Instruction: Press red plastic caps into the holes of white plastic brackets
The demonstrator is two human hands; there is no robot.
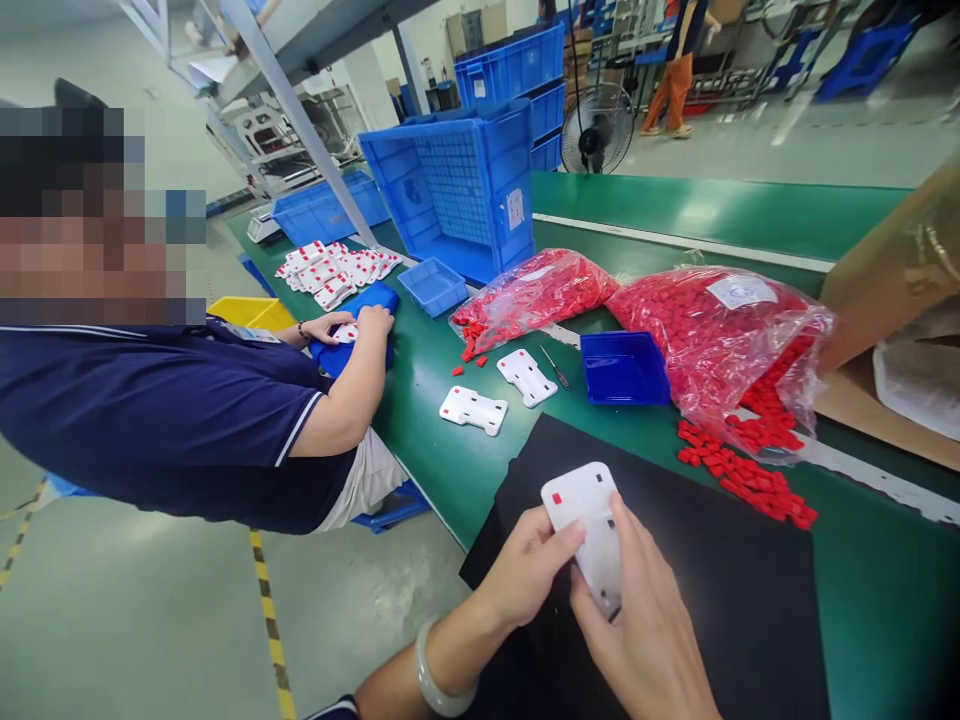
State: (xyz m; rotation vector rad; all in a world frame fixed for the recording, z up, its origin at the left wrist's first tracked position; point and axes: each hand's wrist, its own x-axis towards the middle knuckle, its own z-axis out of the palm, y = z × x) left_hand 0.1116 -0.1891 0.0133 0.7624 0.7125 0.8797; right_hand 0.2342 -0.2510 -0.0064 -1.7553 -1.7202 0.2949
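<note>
At the bottom centre of the frame, the left hand (529,570) and the right hand (645,625) together grasp a white flat plastic plate (583,525) with one small red square set in its upper left corner. It is held above a black mat (750,590). The right hand's fingers cover the plate's lower edge, so its full outline is hidden. Right of the plate, loose red plastic pieces (742,470) spill from a clear bag (720,330) beside a small blue tray (624,368). Two more white plates (499,395) lie on the green table (877,580). At left, a co-worker's hands (352,325) rest on a blue holder, partly hidden.
</note>
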